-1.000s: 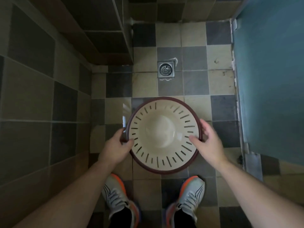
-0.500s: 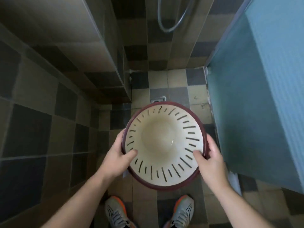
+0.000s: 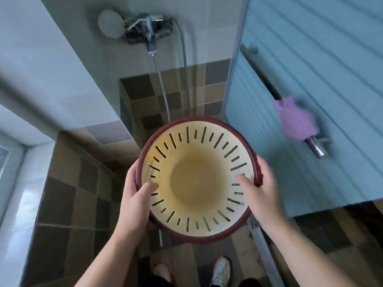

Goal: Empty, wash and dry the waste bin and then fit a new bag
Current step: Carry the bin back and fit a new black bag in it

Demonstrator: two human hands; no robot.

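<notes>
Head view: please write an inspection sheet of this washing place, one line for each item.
Surface: checkered tile floor, brown and beige.
Job's things: waste bin, cream with slits and a dark red rim, held up, no bag inside.
Clutter: purple cloth on the door handle.
Grippers: left hand and right hand grip the rim, thumbs inside.
Cables: shower hose hangs from the shower mixer.
Surroundings: blue door on the right.

Empty slotted cream bin (image 3: 196, 179), maroon-rimmed
</notes>
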